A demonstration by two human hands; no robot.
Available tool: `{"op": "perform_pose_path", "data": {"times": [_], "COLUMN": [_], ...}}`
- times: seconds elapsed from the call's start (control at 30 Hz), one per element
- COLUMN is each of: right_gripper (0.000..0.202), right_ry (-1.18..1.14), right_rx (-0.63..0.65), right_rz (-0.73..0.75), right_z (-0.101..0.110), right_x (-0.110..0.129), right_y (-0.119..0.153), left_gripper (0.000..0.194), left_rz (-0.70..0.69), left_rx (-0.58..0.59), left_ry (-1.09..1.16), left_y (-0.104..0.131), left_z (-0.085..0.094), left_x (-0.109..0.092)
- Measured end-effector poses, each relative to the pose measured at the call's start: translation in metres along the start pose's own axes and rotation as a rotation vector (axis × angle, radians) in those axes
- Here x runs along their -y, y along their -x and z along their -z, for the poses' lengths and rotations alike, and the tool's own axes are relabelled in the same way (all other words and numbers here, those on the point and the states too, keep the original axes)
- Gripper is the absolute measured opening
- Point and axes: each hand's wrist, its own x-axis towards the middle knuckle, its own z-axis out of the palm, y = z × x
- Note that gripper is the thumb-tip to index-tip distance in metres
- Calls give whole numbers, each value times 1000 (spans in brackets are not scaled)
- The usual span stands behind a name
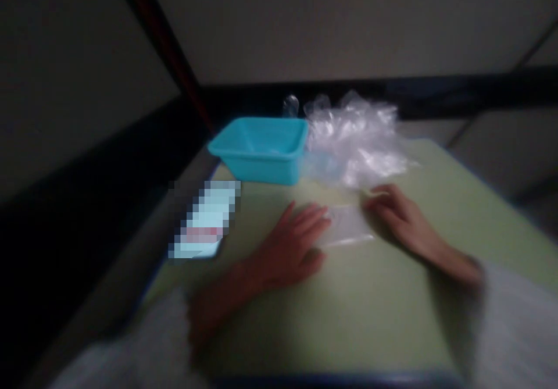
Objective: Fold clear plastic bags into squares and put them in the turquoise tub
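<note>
A small clear plastic bag (349, 226) lies flat on the pale green table (349, 313). My left hand (300, 238) rests over the bag's left edge with its fingers stretched out and apart, palm down. At the bag's right edge is my right hand (401, 217), its fingers curled in and the fingertips close together beside the bag's upper right corner. Blur hides whether those fingertips pinch anything. The picture is dim and soft.
A turquoise plastic basin (265, 168) stands at the back left of the table. Right of it is a heap of crumpled clear plastic bags (357, 139). A phone with a lit, pixelated screen (209, 217) lies near the left edge. Walls rise behind.
</note>
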Motion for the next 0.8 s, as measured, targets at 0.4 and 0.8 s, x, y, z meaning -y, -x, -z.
{"op": "perform_pose_path", "data": {"times": [0.4, 0.8], "right_gripper": [26, 24], "right_ry": [-110, -226], "right_rx": [39, 53], "right_rz": [-16, 12], "right_z": [-2, -4], "right_x": [3, 5], "right_y": [1, 2], "left_gripper": [46, 51], "left_rz": [-7, -102], "left_rx": [-6, 54], "left_ry": [-20, 23], "left_y": [-1, -2], "left_z": [0, 0], "left_x": [-2, -5]}}
